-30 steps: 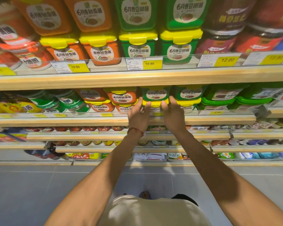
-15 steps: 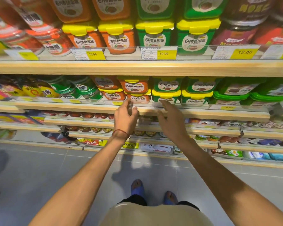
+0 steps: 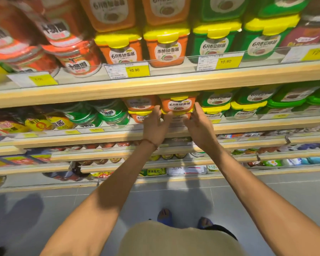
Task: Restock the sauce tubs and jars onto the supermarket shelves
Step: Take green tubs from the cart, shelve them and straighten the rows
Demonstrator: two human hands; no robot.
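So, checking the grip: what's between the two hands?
Head view: an orange plastic sauce tub with a yellow lid sits between the left hand and the right hand, which hold its sides.

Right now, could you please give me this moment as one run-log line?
left grip: holds orange tub, left side | right grip: holds right side | tub position: atop lower tub, second shelf

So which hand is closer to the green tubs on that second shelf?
Right. The right hand grips the orange tub on its right side, directly beside the green tubs. The left hand grips its left side, with the tub between.
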